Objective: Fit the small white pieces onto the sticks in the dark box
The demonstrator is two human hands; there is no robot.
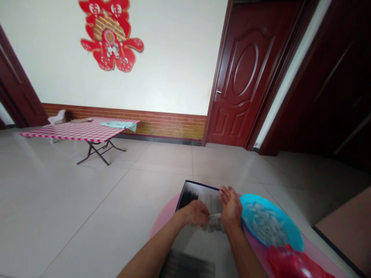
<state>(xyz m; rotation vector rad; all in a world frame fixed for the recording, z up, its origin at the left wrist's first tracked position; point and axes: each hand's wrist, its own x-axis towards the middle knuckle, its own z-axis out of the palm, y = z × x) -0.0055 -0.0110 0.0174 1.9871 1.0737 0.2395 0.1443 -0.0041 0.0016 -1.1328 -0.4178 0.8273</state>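
My left hand is closed, fingers curled, over a shallow dark-edged box. A thin whitish piece sticks out from its fingertips towards my right hand. The right hand is by the box's right side, its fingers stretched up; whether its thumb touches the piece is blurred. Inside the box, thin clear-looking strips lie in a row between the hands. Dark bristly pieces fill the far left corner, and blurred dark strips lie at the near end.
A blue basin of small whitish pieces stands at right on a pink round surface. Shiny red plastic lies in front of it. Across the floor stands a folding table with a checked cover, near a closed door.
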